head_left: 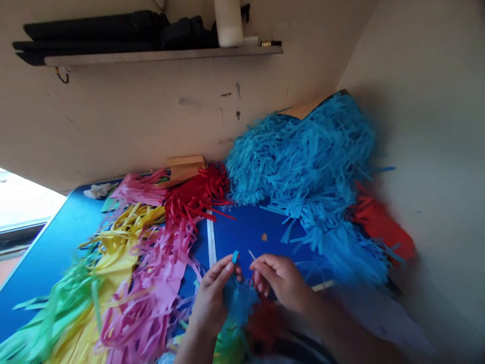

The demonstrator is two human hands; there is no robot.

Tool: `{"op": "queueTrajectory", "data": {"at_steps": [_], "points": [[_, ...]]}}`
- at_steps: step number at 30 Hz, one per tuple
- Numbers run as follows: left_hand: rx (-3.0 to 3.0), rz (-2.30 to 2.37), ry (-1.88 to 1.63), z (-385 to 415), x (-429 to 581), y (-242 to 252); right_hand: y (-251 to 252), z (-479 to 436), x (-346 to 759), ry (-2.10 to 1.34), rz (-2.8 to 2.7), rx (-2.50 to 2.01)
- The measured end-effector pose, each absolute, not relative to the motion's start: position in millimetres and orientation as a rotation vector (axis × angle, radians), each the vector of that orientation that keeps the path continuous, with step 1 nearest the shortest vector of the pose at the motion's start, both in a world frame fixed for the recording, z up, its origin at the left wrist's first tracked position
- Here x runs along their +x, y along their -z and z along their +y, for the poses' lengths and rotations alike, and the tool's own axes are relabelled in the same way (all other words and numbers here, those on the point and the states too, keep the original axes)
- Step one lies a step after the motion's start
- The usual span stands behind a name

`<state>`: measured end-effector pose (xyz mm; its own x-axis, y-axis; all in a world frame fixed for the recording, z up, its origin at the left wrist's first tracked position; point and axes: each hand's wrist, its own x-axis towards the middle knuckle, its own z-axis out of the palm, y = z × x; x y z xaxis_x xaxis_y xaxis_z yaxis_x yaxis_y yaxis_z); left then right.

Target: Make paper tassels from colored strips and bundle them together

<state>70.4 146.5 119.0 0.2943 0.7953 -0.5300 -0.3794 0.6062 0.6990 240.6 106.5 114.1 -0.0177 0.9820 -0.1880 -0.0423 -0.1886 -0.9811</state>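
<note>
My left hand [212,296] pinches the end of a thin light-blue paper strip [235,257] between thumb and fingers, just above the blue table [246,230]. My right hand [282,280] is closed in a pinch on a thin pale stick or tool [252,254], its tip close to the strip. More light-blue strips [238,303] hang below and between both hands. A big heap of light-blue shredded paper [303,167] lies just beyond the hands, to the right.
Fringed paper lies to the left: pink [151,288], yellow [113,247], green [49,308] and red [197,194]. Orange-red paper [382,222] sits by the right wall. A shelf [162,53] with dark items and a white bottle [228,23] hangs above. A cardboard piece [184,167] leans at the back.
</note>
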Motion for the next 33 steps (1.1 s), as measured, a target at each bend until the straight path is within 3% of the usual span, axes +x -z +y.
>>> {"op": "queueTrajectory", "data": {"at_steps": [11, 21, 33], "points": [[0.513, 0.86, -0.783, 142, 75, -119, -118, 105, 230, -1.426, -1.179, -1.363], [1.11, 1.068, -0.845, 131, 68, -118, -121, 108, 238, -1.49, -1.125, -1.248], [0.387, 0.905, -0.821, 139, 75, -129, -125, 99, 227, -1.149, -0.988, -1.332]]}}
